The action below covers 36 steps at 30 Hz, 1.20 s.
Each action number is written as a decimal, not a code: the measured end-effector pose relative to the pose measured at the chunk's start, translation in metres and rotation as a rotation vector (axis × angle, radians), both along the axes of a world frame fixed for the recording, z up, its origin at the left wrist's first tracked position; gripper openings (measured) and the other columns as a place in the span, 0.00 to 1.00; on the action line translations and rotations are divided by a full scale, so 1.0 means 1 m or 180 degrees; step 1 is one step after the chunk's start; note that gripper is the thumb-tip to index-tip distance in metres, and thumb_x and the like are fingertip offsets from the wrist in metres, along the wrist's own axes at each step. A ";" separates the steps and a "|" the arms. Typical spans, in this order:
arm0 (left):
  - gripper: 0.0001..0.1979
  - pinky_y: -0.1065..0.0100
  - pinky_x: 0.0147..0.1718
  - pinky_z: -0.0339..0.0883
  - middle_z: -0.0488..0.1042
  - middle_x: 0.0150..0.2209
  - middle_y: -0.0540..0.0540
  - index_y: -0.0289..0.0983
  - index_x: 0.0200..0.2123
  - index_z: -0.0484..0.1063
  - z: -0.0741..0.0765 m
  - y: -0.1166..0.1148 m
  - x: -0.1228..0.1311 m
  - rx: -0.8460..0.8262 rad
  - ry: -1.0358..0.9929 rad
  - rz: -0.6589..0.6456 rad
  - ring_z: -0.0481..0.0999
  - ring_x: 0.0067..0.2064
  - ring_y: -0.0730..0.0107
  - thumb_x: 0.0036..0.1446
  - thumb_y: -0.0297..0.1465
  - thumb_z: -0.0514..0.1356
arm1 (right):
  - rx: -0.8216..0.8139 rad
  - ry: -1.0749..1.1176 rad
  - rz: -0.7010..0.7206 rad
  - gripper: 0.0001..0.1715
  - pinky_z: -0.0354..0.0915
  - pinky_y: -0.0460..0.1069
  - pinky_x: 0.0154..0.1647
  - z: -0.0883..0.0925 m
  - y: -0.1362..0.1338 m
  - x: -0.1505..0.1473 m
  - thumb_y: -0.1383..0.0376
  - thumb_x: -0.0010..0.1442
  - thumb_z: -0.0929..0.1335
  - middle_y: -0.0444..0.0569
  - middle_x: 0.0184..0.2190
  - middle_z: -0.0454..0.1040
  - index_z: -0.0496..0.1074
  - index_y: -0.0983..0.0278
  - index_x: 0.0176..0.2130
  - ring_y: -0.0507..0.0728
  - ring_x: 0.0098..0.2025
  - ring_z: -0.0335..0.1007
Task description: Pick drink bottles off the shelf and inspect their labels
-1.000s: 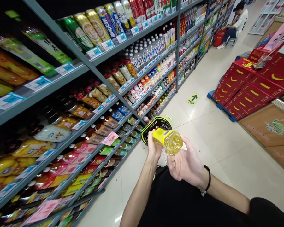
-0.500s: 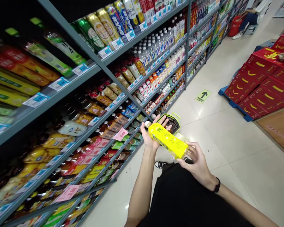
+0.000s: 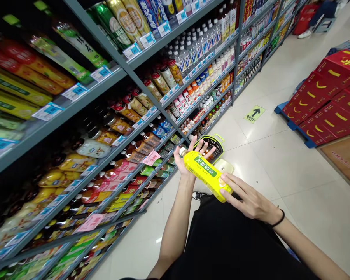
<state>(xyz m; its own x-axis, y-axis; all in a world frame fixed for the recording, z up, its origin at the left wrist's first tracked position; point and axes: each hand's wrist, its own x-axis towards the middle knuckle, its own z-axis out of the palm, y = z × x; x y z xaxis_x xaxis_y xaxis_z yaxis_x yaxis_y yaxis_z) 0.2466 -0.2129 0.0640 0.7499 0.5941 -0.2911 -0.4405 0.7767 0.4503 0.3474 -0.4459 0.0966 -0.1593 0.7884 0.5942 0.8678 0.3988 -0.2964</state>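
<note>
"冰糖雪梨" on yel. btl (image 3: 207,173), "3.90" on pink tag (image 3: 151,158), arrow flr sign (image 3: 254,114)

Grey metal shelving (image 3: 142,87), tiered and densely stocked, fills the left side and recedes down the aisle. Pale, glossy floor tiles (image 3: 280,167) catch patches of light around a green arrow sticker (image 3: 254,114). At right, red cartons (image 3: 323,103) sit on a blue pallet (image 3: 294,126) beside a brown panel (image 3: 342,159).

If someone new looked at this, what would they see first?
Probably the bright yellow bottle, right in the middle, between the left hand and the right hand. Next might be the red boxes stacked on a blue pallet at the right. The green arrow sign on the pale floor stands out too.
</note>
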 end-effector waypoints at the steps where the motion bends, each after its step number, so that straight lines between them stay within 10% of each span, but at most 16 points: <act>1: 0.32 0.31 0.69 0.54 0.83 0.49 0.39 0.41 0.53 0.81 0.000 0.000 -0.001 0.0006 0.0033 0.0027 0.75 0.63 0.43 0.62 0.57 0.53 | 0.0015 -0.0019 -0.0003 0.20 0.71 0.70 0.66 0.000 0.000 -0.001 0.80 0.68 0.67 0.78 0.75 0.51 0.72 0.79 0.59 0.79 0.77 0.48; 10: 0.27 0.34 0.70 0.55 0.85 0.42 0.41 0.40 0.37 0.85 0.008 -0.004 -0.006 -0.0202 0.0182 0.0281 0.79 0.57 0.47 0.63 0.52 0.53 | -0.0303 0.1338 -0.0314 0.41 0.72 0.67 0.66 -0.015 -0.003 -0.017 0.77 0.67 0.71 0.70 0.69 0.62 0.58 0.63 0.72 0.71 0.74 0.59; 21: 0.10 0.33 0.71 0.54 0.83 0.51 0.44 0.42 0.34 0.81 -0.004 -0.007 -0.016 0.0132 0.0323 0.0383 0.70 0.68 0.45 0.56 0.41 0.65 | -0.1116 0.4653 -0.1240 0.43 0.79 0.56 0.58 -0.026 0.002 -0.028 0.57 0.55 0.82 0.57 0.54 0.80 0.68 0.61 0.63 0.62 0.54 0.82; 36: 0.09 0.52 0.65 0.67 0.80 0.40 0.48 0.40 0.34 0.75 -0.012 -0.020 -0.009 0.0073 0.0441 0.0457 0.80 0.51 0.61 0.58 0.40 0.66 | -0.3034 0.6623 -0.0237 0.42 0.69 0.44 0.18 -0.015 0.004 -0.022 0.37 0.71 0.59 0.66 0.35 0.84 0.72 0.72 0.53 0.55 0.18 0.76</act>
<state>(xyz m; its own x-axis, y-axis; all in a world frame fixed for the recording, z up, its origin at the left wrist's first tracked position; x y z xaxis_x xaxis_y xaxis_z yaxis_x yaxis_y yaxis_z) 0.2377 -0.2333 0.0522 0.6108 0.6997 -0.3707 -0.4786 0.6992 0.5311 0.3253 -0.4420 0.0811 0.0034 0.8213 -0.5705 -0.7718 -0.3606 -0.5237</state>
